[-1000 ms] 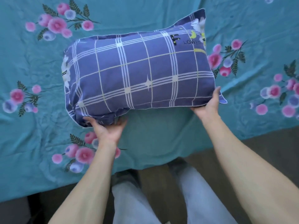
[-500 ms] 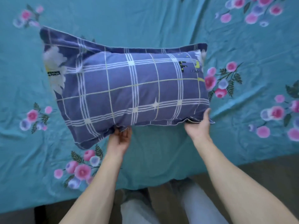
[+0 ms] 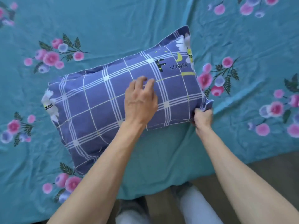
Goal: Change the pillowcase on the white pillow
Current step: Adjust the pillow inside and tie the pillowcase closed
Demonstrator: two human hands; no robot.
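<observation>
A pillow in a blue-purple checked pillowcase (image 3: 90,107) with white daisies and the word "FLOWER" lies flat and slanted on the bed. The white pillow itself is fully hidden inside the case. My left hand (image 3: 140,101) rests palm down on top of the pillow near its middle, fingers loosely spread, holding nothing. My right hand (image 3: 203,118) pinches the flanged near-right corner of the pillowcase, bunching the fabric there.
The teal bedsheet (image 3: 145,21) with pink and purple flower prints covers the bed. The bed's near edge runs along the bottom of the view, with dark floor (image 3: 275,167) and my legs in light trousers (image 3: 194,209) below it.
The pillow has been laid down and turned, its right end now farther away. My left hand left the near edge and came to rest on top. My right hand stays at the right corner.
</observation>
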